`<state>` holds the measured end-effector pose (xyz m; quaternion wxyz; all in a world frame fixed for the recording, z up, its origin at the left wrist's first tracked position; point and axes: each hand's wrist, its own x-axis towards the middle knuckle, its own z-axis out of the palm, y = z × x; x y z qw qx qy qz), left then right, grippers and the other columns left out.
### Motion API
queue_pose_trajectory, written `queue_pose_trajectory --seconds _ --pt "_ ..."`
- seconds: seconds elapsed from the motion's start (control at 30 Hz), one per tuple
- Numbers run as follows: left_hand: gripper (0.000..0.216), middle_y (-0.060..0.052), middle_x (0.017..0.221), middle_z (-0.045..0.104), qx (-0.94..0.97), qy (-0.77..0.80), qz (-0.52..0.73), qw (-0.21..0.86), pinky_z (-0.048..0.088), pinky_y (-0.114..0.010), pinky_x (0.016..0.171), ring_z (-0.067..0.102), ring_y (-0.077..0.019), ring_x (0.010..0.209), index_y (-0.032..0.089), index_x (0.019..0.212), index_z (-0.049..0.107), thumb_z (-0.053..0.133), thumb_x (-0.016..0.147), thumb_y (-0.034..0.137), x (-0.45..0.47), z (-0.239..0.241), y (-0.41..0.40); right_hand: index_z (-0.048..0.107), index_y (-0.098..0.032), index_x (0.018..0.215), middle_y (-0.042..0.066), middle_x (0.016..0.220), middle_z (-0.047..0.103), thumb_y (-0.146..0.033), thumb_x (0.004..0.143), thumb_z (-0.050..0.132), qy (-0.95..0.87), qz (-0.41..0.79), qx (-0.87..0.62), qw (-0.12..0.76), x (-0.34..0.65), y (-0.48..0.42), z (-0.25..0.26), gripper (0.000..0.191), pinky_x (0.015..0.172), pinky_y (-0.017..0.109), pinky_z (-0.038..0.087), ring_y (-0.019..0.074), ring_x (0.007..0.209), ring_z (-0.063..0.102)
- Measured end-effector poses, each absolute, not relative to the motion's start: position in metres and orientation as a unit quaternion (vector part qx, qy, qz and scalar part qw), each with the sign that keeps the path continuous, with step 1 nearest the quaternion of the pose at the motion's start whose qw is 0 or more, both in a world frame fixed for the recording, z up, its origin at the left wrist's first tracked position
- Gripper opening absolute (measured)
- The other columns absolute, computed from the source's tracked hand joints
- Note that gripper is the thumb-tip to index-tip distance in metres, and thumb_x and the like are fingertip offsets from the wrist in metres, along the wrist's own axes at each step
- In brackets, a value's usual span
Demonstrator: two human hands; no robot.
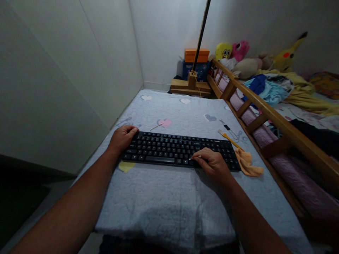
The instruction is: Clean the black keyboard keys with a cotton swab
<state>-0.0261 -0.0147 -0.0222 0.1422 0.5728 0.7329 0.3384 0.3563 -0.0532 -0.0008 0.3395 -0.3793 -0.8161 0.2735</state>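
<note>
A black computer keyboard [161, 148] lies flat on the cloth-covered table. Its upper left corner is gripped by my left hand [122, 138], thumb on top and fingers along the edge. My right hand [210, 161] pinches a cotton swab [190, 159], whose white tip touches the keys right of the space bar. Another cotton swab [156, 126] rests on the cloth behind the keyboard. Beyond the right end lie a brush with a yellow handle [230, 140], a crumpled orange cloth [247, 163] and a thin tool with a black part [227, 127].
A pale blue tablecloth [159, 197] with heart patterns covers the table. Along the right side runs a wooden bed rail [254, 102], with clothes and plush toys behind it. At the far end stand a wooden base with a pole [192, 83] and an orange box [196, 55].
</note>
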Motion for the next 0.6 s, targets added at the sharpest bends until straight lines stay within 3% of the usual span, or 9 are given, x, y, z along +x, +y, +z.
queue_pose_trajectory --seconds 0.6 --pt "0.033 -0.005 0.088 0.077 0.566 0.737 0.339 0.148 0.051 -0.035 0.084 0.067 -0.0245 0.085 0.02 0.082 0.075 0.053 0.081 0.045 -0.024 -0.02 -0.016 0.072 -0.02 0.082 0.005 0.079 0.074 -0.019 0.093 0.058 -0.831 0.243 -0.392 0.312 0.368 -0.055 0.007 0.018 0.07 0.03 0.047 0.0186 0.076 0.065"
